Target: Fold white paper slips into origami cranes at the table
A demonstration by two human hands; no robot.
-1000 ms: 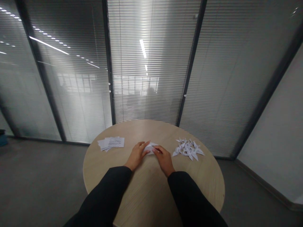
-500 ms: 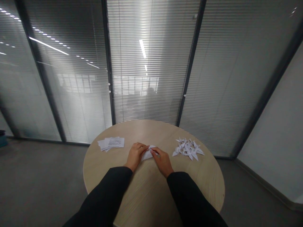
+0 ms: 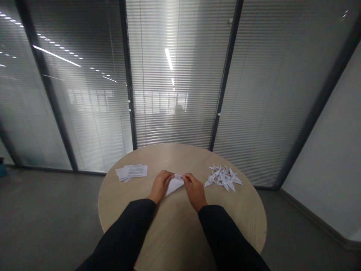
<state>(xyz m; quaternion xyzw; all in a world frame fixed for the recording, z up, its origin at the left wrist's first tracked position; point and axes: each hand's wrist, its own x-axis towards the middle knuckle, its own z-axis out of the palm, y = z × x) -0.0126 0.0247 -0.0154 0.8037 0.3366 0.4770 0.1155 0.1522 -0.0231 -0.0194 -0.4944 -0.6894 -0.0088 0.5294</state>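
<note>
A white sheet of paper [image 3: 174,184], folded to a pointed triangle, lies on the round wooden table [image 3: 180,226] in front of me. My left hand [image 3: 160,184] curls over its left edge, fingers pinched on the fold near the top. My right hand [image 3: 194,190] pinches the same paper from the right, fingertips meeting the left hand's at the upper corner. Both arms wear black sleeves.
A pile of several folded white paper cranes [image 3: 223,178] lies to the right of my hands. A small stack of printed paper squares [image 3: 132,171] lies to the left. Glass walls with blinds stand behind the table; grey floor surrounds it.
The paper has been folded down from a small raised shape into a flat triangle pointing toward me. Both hands have closed in on its top corner.
</note>
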